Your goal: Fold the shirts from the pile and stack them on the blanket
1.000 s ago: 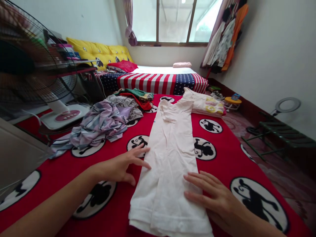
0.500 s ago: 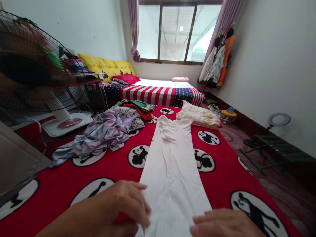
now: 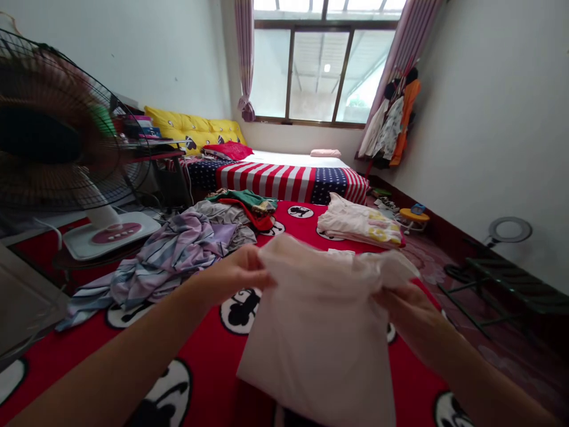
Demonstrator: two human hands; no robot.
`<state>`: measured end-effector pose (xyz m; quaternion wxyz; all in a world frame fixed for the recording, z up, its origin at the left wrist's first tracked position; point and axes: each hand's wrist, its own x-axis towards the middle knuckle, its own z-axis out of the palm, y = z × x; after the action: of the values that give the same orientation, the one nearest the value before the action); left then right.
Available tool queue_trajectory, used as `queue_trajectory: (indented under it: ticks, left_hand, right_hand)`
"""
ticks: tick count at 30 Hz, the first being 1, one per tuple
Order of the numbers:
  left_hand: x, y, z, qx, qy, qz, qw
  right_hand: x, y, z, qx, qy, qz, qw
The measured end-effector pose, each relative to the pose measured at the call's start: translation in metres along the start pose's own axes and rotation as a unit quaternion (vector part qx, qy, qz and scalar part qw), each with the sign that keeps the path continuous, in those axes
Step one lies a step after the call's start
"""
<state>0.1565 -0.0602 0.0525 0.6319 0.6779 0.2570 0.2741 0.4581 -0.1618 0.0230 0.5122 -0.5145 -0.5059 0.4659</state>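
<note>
A long white garment (image 3: pixel 317 332), blurred by motion, is lifted off the bedding in front of me; its exact kind I cannot make out. My left hand (image 3: pixel 251 268) pinches its upper left corner between thumb and fingers. On the other side my right hand (image 3: pixel 402 301) grips the upper right edge, where a flap of cloth hangs over the fingers. The cloth is stretched between both hands, and its lower part drapes toward me over the red blanket (image 3: pixel 208 350) with monkey figures in white ovals.
A rumpled pile of clothes with a plaid cloth (image 3: pixel 171 255) lies to the left. Farther back on the right is a stack of folded white clothes (image 3: pixel 355 220). A fan (image 3: pixel 104 231) stands at the left edge, and a dark green folding stool (image 3: pixel 511 279) on the right.
Both hands have moved forward and up from the near end of the white garment. They now hold it raised by its far part, which lay flat before.
</note>
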Motion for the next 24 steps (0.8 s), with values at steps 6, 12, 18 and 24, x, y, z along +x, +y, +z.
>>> queue_trajectory:
  ticks: [6,12,18,24]
  left_hand:
    - [0.110,-0.084,-0.010,-0.076,0.237,-0.097,0.964]
    - [0.105,-0.115,-0.004,-0.070,0.216,-0.023,0.974]
    - [0.103,-0.113,0.001,0.011,0.237,0.046,0.970]
    - [0.098,-0.115,-0.005,0.156,0.306,0.027,0.939]
  right_hand:
    - [0.108,0.073,-0.002,0.031,0.153,0.058,0.986]
    - [0.106,0.101,-0.010,0.063,0.146,0.028,0.987]
    - [0.095,0.086,0.001,-0.007,0.162,0.004,0.987]
    - [0.106,0.093,-0.006,-0.071,0.186,-0.025,0.980]
